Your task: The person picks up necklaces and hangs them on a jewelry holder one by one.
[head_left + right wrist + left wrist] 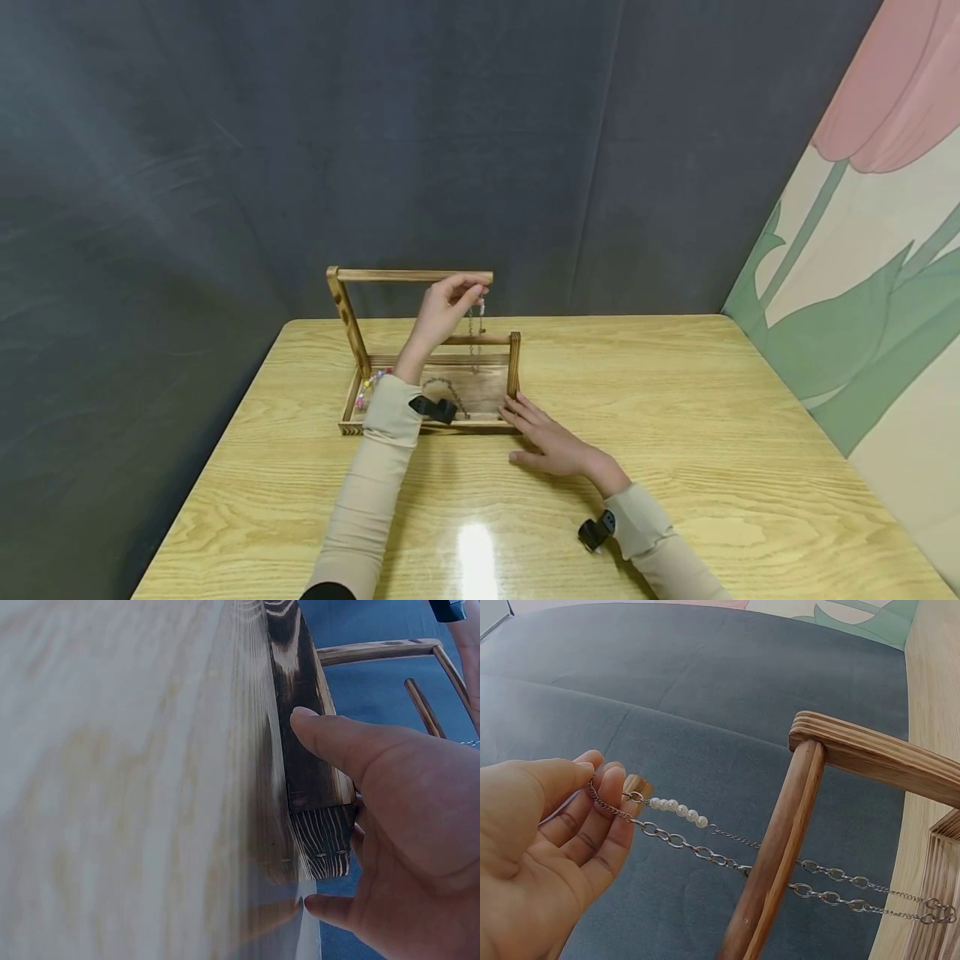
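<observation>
My left hand (442, 312) pinches a silver chain necklace (676, 840) with a short row of white pearl beads. The pinch is beside the free end of the upper bar (412, 275) of a wooden jewelry stand. In the left wrist view that end (637, 784) shows behind my fingers; whether the chain touches it I cannot tell. The necklace dangles past the stand's lower bar (780, 825). At the front right corner of the stand's tray (322, 840), my right hand (555, 442) lies with extended fingers, its thumb by the front wall in the right wrist view.
Colorful beads (365, 387) and another chain (448, 385) lie in the tray, partly hidden by my left forearm. The stand is on a wooden table (712, 442). A dark curtain (480, 150) hangs behind it, and a flower-patterned panel (885, 275) is at the right.
</observation>
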A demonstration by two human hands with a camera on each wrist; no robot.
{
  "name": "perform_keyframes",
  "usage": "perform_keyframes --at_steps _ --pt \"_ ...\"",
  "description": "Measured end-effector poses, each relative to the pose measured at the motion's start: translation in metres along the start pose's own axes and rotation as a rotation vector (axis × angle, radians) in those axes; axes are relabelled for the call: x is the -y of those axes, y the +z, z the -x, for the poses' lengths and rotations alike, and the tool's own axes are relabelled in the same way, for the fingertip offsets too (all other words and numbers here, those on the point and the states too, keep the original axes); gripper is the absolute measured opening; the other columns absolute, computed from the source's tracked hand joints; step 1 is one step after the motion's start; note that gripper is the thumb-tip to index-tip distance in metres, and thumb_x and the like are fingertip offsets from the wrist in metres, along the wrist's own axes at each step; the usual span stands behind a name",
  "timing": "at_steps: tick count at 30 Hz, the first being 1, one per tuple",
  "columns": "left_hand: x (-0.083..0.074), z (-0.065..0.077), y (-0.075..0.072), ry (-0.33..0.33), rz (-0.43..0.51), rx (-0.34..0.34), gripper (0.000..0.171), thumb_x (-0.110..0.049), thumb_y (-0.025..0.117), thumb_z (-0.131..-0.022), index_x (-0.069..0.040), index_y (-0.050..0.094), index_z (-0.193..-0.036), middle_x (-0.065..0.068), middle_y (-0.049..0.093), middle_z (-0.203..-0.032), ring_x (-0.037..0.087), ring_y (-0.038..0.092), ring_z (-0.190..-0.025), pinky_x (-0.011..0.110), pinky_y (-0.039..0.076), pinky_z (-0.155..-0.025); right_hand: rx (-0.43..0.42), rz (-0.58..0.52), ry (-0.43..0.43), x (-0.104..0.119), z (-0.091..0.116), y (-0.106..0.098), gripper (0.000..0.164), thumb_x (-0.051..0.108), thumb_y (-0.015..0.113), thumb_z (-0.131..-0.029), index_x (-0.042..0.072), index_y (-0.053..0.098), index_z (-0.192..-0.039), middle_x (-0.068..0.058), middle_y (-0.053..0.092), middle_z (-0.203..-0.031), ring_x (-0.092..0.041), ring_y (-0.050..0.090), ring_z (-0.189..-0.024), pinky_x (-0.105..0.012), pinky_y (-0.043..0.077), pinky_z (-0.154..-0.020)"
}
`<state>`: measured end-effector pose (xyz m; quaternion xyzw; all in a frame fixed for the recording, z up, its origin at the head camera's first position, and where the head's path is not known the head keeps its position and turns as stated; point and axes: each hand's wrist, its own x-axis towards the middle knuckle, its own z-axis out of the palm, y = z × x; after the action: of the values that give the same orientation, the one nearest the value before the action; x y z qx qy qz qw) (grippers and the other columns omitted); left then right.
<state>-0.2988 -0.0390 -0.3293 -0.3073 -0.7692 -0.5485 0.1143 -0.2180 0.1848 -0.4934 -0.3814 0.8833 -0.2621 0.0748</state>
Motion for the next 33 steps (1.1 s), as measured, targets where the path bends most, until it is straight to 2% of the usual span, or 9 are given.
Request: perform_keyframes --at_steps 4,10,12,18,20,26,33 --pt "-0.002 0.0 0.0 -0.007 -0.002 0.014 0.027 -0.008 0.051 -0.096 0.005 0.059 -0.117 0.021 0.065 -0.104 0.036 0.063 -0.091 0.037 0.055 -0.076 -0.001 -0.006 0.002 0.001 0.0 0.0 0.07 0.027 0.056 -0.094 0.003 0.018 -0.148 -0.019 0.007 -0.154 -0.036 -0.001 -0.142 -0.058 0.017 -0.11" --pt "-0.003 -0.003 0.002 0.004 0.011 0.022 0.026 -0.006 0.05 -0.095 0.004 0.06 -0.117 0.025 0.063 -0.107 0.036 0.063 -0.091 0.048 0.053 -0.078 0.005 -0.006 0.008 0.001 0.0 0.001 0.07 0.027 0.055 -0.094 0.005 0.016 -0.148 -0.018 0.006 -0.155 -0.036 -0.002 -0.142 -0.058 0.017 -0.11" --pt "0.0 -0.004 0.004 -0.001 0.003 0.019 0.026 -0.006 0.05 -0.095 0.003 0.06 -0.117 0.025 0.063 -0.107 0.035 0.063 -0.09 0.048 0.053 -0.076 0.007 -0.004 0.012 0.001 0.0 0.001 0.07 0.027 0.055 -0.094 0.005 0.016 -0.148 -0.017 0.006 -0.155 -0.035 -0.002 -0.142 -0.057 0.018 -0.11" --pt "0.025 -0.012 0.009 -0.028 -0.042 0.015 0.027 -0.016 0.051 -0.096 -0.004 0.062 -0.118 0.015 0.066 -0.107 0.025 0.064 -0.087 0.036 0.055 -0.072 0.006 -0.003 0.016 0.001 0.0 0.001 0.071 0.027 0.055 -0.094 0.005 0.016 -0.148 -0.016 0.006 -0.155 -0.035 -0.002 -0.142 -0.057 0.017 -0.11" --pt "0.028 -0.014 0.009 -0.028 -0.056 0.016 0.027 -0.02 0.051 -0.096 -0.009 0.063 -0.118 0.011 0.067 -0.106 0.021 0.064 -0.086 0.032 0.054 -0.071 0.006 -0.002 0.015 0.002 0.0 0.001 0.071 0.028 0.055 -0.094 0.005 0.016 -0.148 -0.016 0.006 -0.155 -0.035 -0.002 -0.142 -0.057 0.017 -0.11" --pt "0.029 -0.018 0.009 -0.01 -0.088 0.025 0.026 -0.022 0.051 -0.096 -0.011 0.063 -0.116 0.007 0.066 -0.1 0.02 0.064 -0.084 0.031 0.051 -0.068 0.006 -0.008 0.016 0.002 0.0 0.0 0.07 0.027 0.055 -0.094 0.005 0.017 -0.148 -0.017 0.006 -0.155 -0.035 -0.002 -0.142 -0.058 0.017 -0.11" --pt "0.026 -0.02 0.009 -0.005 -0.079 0.03 0.026 -0.02 0.051 -0.097 -0.008 0.062 -0.117 0.007 0.066 -0.101 0.024 0.064 -0.085 0.031 0.051 -0.07 0.006 0.002 0.014 0.001 0.0 -0.001 0.07 0.027 0.055 -0.094 0.005 0.016 -0.148 -0.016 0.006 -0.155 -0.036 -0.001 -0.142 -0.057 0.018 -0.11"
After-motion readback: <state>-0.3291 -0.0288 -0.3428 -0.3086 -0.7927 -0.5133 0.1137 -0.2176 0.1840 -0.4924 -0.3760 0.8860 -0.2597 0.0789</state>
